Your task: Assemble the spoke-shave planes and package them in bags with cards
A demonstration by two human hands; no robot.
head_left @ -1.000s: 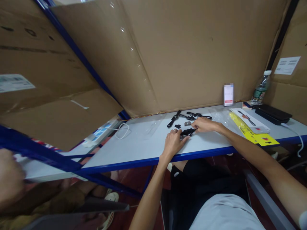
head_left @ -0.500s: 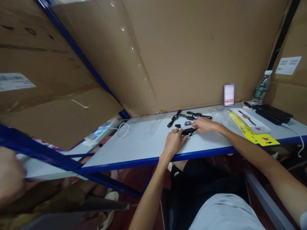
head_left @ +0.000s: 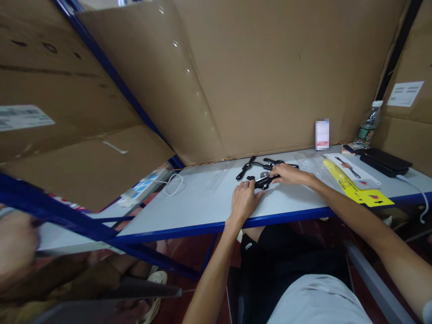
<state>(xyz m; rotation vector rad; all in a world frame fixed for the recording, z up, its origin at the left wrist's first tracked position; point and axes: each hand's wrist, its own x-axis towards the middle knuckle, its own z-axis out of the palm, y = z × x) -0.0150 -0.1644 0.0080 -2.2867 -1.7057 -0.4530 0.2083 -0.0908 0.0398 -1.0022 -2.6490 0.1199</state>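
Near the middle of the bench, a black spokeshave [head_left: 262,183] is gripped at both ends. My left hand [head_left: 243,198] is closed round its left handle, and my right hand [head_left: 286,173] pinches the right handle. Just behind the tool lies a small grey metal blade [head_left: 264,174]. A small dark piece [head_left: 250,178] sits by my left fingertips, partly hidden. Farther back are more black spokeshaves: one lies slanted [head_left: 245,168] on the left, and others [head_left: 278,162] lie crossed behind my right hand.
On the bench's [head_left: 202,198] right are a yellow and white package card [head_left: 354,177], a black case [head_left: 384,161] with a white cable, a bottle [head_left: 368,126] and an upright phone [head_left: 322,134]. Cardboard [head_left: 270,81] walls the back. Another person's hand [head_left: 16,243] shows at far left.
The held spokeshave has turned slightly, so more of its middle body shows. My right fingers have shifted a little along its handle. The other tools lie where they were.
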